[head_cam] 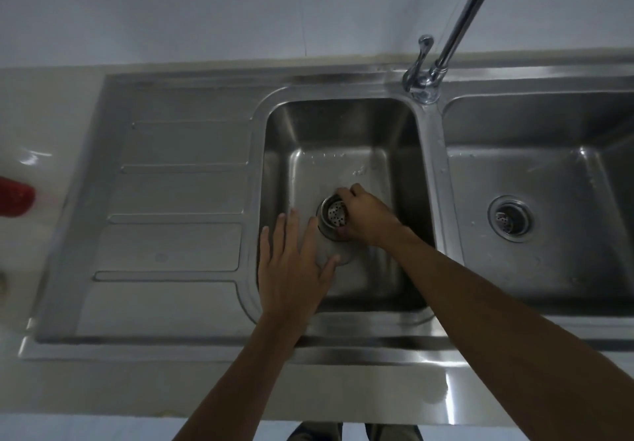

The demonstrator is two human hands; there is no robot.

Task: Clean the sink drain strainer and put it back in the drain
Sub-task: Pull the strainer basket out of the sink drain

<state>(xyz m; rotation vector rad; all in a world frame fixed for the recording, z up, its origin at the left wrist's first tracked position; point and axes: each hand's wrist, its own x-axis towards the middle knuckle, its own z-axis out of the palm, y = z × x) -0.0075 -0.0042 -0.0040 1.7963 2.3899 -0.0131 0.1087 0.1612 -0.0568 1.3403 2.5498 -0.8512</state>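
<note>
A round perforated metal strainer [335, 214] is in the left basin [343, 131] of a steel double sink, with my right hand [365, 215] closed around its right side. The strainer appears tilted and slightly above the drain ring [338, 257], part of which shows below it. My left hand [291, 269] hovers flat with fingers spread at the basin's left edge, holding nothing, its fingertips close to the strainer's left side.
The right basin [549, 173] has its own strainer [510, 218] seated in the drain. A chrome tap [425, 76] stands between the basins, spout reaching up right. A ribbed drainboard [171, 207] lies left; a red object [15, 200] sits on the white counter.
</note>
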